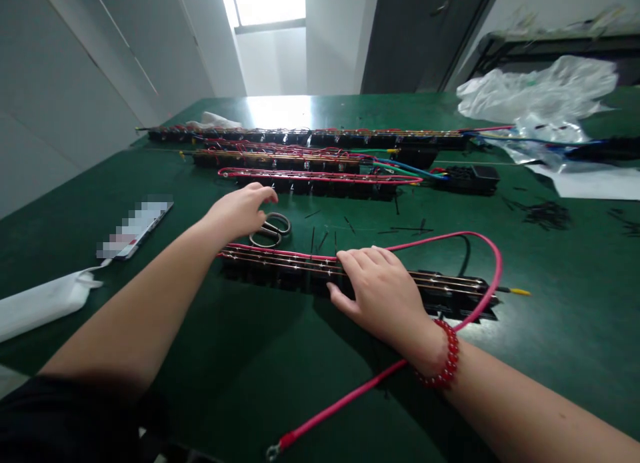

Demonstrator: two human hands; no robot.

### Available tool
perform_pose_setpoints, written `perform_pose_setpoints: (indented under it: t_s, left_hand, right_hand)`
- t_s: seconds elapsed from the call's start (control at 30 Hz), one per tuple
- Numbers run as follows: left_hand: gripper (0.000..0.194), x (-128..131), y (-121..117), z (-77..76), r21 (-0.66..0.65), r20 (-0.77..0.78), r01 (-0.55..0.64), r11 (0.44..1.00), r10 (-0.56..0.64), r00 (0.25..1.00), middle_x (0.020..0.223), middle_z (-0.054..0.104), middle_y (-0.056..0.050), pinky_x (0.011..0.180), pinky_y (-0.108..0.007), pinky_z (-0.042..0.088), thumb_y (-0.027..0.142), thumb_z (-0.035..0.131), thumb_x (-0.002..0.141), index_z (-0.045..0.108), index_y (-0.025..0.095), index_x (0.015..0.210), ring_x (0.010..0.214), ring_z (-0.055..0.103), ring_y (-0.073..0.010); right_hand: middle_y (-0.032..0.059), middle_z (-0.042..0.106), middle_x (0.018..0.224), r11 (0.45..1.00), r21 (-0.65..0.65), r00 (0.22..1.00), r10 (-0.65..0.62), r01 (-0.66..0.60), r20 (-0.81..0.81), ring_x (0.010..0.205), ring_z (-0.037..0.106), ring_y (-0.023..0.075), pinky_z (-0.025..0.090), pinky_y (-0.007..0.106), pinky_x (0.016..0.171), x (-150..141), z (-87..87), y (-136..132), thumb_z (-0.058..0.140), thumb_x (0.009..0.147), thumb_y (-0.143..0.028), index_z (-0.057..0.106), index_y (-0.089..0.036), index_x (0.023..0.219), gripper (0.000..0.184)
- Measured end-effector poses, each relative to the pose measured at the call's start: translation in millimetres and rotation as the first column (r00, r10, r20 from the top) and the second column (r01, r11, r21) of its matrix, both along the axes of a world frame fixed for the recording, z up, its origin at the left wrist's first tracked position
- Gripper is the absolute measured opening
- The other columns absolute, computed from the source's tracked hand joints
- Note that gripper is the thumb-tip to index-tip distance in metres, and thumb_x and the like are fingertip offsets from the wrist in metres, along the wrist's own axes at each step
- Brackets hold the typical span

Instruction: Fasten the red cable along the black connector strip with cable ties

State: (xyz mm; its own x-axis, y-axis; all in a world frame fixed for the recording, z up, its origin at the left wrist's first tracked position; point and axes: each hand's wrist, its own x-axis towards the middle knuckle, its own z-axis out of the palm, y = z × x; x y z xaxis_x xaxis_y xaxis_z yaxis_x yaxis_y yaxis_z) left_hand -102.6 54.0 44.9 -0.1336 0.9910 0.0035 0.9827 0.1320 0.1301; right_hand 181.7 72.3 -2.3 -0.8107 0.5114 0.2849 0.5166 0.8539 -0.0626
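Observation:
A long black terminal strip [280, 269] with copper bars and pink wiring lies across the green table [240, 356] in front of me. My right hand [383, 293] rests flat on its middle, fingers stretched out over the bars; a red bead bracelet [445, 359] circles that wrist. My left hand [240, 209] hovers just behind the strip's left end, fingers curled loosely over a pair of scissors [273, 229], touching or nearly touching them. A thick pink cable [480, 249] loops from the strip's right end back toward me, ending in a ring lug [273, 451].
Several more wired strips [310, 176] lie in rows farther back. Cut black wire bits [545, 214] scatter to the right. Crumpled clear plastic bags [540, 89] sit at the far right. A phone-like object [135, 228] and white foam sheet [45, 303] lie at left.

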Motion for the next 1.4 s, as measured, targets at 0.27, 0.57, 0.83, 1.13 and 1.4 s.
perform_pose_setpoints:
  t_s: [0.27,0.57,0.83,1.13,1.4]
  left_hand:
    - [0.058,-23.3,-0.6,-11.9,-0.271,0.005,0.156,0.950,-0.161,0.987,0.122,0.066,-0.003,0.081,-0.027,0.050,0.020,0.058,0.070,0.059,0.029,0.127,0.096,0.064,-0.0203]
    - [0.039,-16.6,-0.9,-15.4,-0.026,-0.121,0.112,0.993,-0.115,0.986,0.124,0.062,-0.005,0.074,-0.032,0.049,0.040,0.061,0.077,0.067,0.030,0.113,0.091,0.062,-0.0224]
    - [0.021,67.4,-34.4,14.3,0.520,-0.316,0.452,0.725,-0.328,0.890,0.119,0.063,-0.009,0.067,-0.029,0.050,0.033,0.061,0.085,0.066,0.022,0.101,0.082,0.063,-0.0174]
    - [0.010,127.4,-29.7,13.5,0.612,-0.490,0.662,0.432,-0.449,0.747,0.103,0.069,-0.005,0.065,-0.028,0.049,0.019,0.053,0.093,0.061,0.023,0.098,0.070,0.062,-0.0144]
    - [0.013,129.1,-27.0,-3.7,0.655,-0.414,0.683,0.324,-0.602,0.683,0.121,0.069,-0.009,0.078,-0.033,0.059,0.019,0.056,0.091,0.065,0.021,0.099,0.090,0.069,-0.0189]
  right_hand:
    - [0.0104,0.069,0.102,1.000,0.016,1.000,0.009,-0.009,0.018,0.096,0.059,0.0278,0.040,0.041,0.091,0.9,1.8,-0.6,0.054,0.090,-0.045,0.062,-0.015,0.108,0.036]
    - [0.0125,0.069,0.110,0.999,-0.032,0.998,0.015,-0.017,-0.065,0.105,0.059,0.0292,0.040,0.047,0.102,2.5,-2.8,-2.9,0.056,0.090,-0.041,0.061,-0.012,0.116,0.039]
    - [0.0068,0.071,0.094,0.742,-0.633,0.860,-0.160,-0.219,-0.485,0.086,0.064,0.0193,0.051,0.033,0.077,9.4,34.5,-6.0,0.044,0.097,-0.034,0.066,-0.018,0.097,0.028]
    - [0.0045,0.069,0.095,0.323,-0.899,0.887,-0.256,-0.297,-0.385,0.085,0.063,0.0183,0.055,0.032,0.075,32.7,62.3,17.1,0.058,0.087,-0.048,0.068,-0.020,0.093,0.030]
    - [0.0049,0.069,0.090,0.027,-0.996,0.904,-0.416,-0.090,-0.093,0.078,0.064,0.0189,0.055,0.032,0.071,42.7,64.5,22.3,0.077,0.072,-0.047,0.069,-0.020,0.107,0.045]
